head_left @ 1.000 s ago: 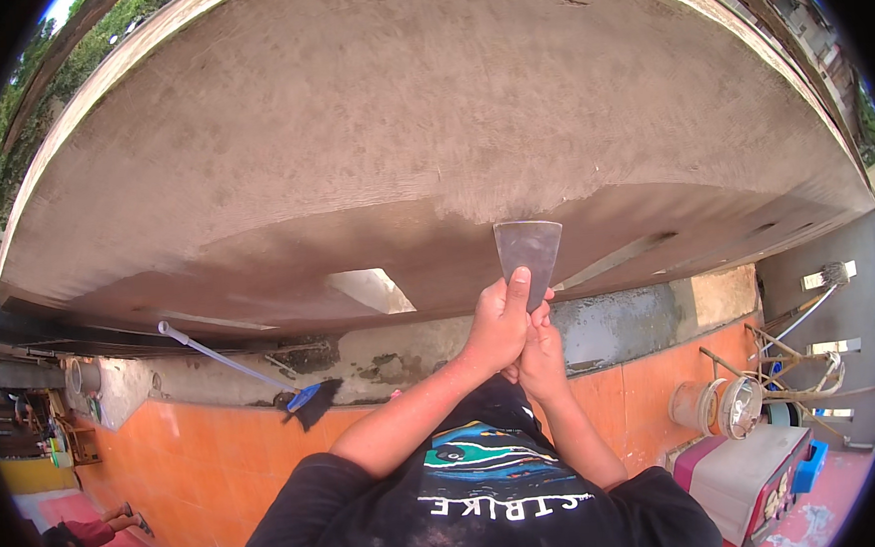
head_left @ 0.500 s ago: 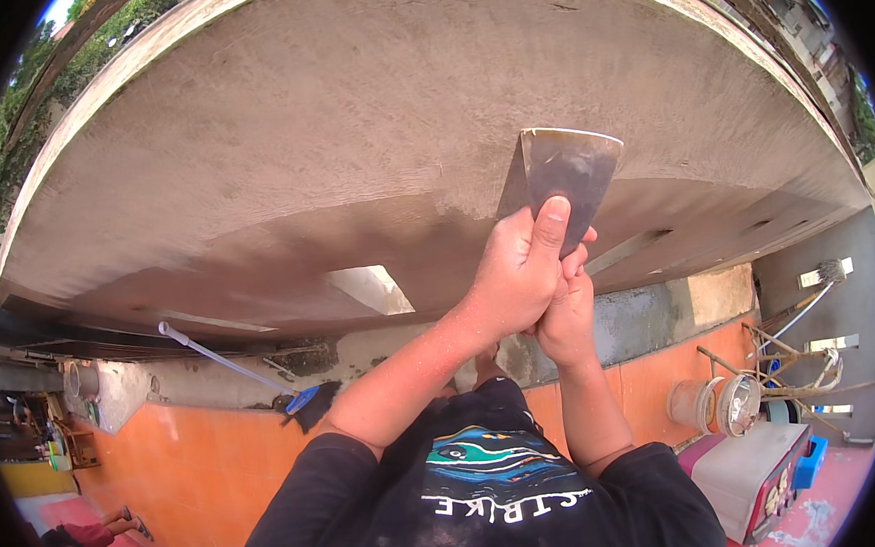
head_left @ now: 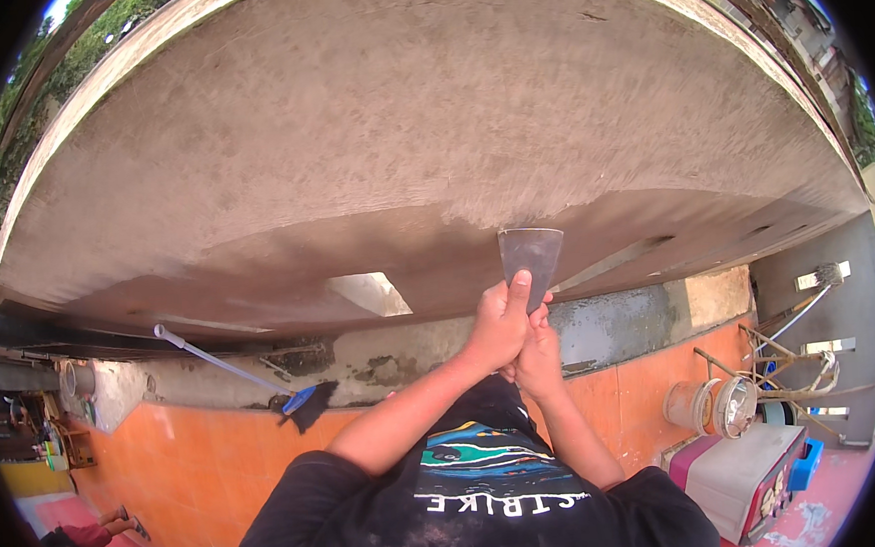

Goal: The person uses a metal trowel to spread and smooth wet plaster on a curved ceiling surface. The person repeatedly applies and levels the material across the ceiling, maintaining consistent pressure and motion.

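A wide scraper (head_left: 532, 251) with a flat grey metal blade stands upright in front of me. My left hand (head_left: 502, 328) is closed round its lower part, the thumb pressed along the blade. Wrapped about the same grip just to the right and below is my right hand (head_left: 539, 356). Fingers hide the scraper's handle. Its blade is in front of the plastered wall (head_left: 349, 129), by the border between a lighter upper area and a darker, smoother lower one. Whether the blade touches the wall, I cannot tell.
A broom (head_left: 307, 400) with a blue head leans at the left by the orange floor (head_left: 198, 459). On the right are buckets (head_left: 735, 406), a wooden frame (head_left: 799, 372) and a grey box-like piece (head_left: 741, 481). A person's legs (head_left: 112, 524) show at the far lower left.
Both hands have come down toward my body with the scraper. Its blade has dropped from the lighter plaster to the darker band, and my grip stays closed.
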Motion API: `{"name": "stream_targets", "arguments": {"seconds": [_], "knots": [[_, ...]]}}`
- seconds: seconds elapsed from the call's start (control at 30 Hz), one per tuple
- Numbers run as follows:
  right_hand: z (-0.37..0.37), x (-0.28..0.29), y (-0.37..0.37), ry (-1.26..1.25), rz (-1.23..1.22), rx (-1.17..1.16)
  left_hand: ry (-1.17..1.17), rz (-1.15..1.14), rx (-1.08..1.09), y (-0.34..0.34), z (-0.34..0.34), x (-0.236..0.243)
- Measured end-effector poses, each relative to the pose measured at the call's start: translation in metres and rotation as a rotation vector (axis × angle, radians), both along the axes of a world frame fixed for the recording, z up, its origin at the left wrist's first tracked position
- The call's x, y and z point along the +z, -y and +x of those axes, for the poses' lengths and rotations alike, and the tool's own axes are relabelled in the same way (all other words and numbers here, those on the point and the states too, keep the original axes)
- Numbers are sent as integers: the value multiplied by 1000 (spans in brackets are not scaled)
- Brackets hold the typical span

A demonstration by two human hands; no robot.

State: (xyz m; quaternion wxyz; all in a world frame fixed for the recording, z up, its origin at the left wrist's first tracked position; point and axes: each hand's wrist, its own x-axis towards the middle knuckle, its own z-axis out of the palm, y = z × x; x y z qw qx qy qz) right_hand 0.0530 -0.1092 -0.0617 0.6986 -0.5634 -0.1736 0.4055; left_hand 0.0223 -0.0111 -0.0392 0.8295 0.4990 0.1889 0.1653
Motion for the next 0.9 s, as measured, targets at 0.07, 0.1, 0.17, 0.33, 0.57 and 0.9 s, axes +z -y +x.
{"name": "stream_targets", "arguments": {"seconds": [0.07,0.1,0.17,0.33,0.57,0.9], "knots": [[-2,1,-2,18,-4,-13,-6,21,14,-1,0,2],[-3,4,-5,14,-5,-26,15,28,5,-3,0,5],[-3,14,-10,51,23,-54,-28,26,-22,-5,-1,18],[19,68,-37,221,266,-39,275,215,21,-31,6,86],[-2,58,-5,71,166,-6,75,117,-21,-4,-7,72],[2,4,6,-17,15,33,8,-33,13,3,0,4]]}}
